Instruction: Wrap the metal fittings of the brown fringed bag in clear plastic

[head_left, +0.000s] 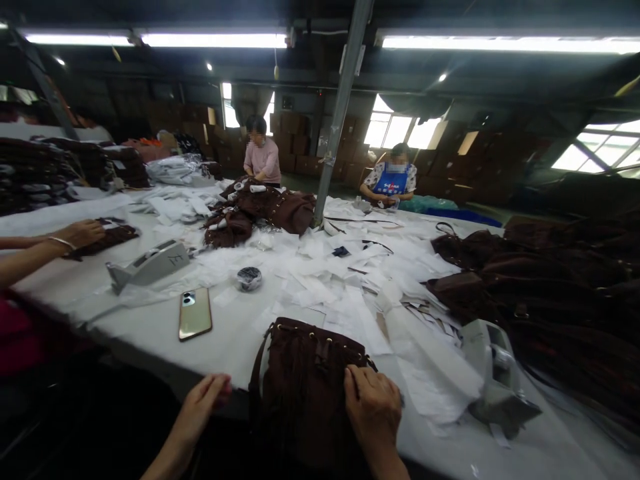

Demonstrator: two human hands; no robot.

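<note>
A dark brown drawstring bag [305, 393] with brass-coloured eyelets along its top rim leans at the table's near edge, its lower part in shadow. My right hand [373, 403] is closed on the bag's upper right side, fingers curled over the fabric. Left of the bag, apart from it, my left hand [207, 397] hangs in the air with fingers drawn together. Whether anything small is between those fingers is hidden. A shoulder strap [256, 373] runs down the bag's left side.
On the white table [145, 333] lie a gold phone [195, 315], a tape roll [249, 279], paper scraps [320, 287] and two tape dispensers [155, 263] [500, 373]. Brown bags [550, 280] are heaped at right. A neighbour's hand [83, 233] works at left; two people stand opposite, beyond a metal post [340, 107].
</note>
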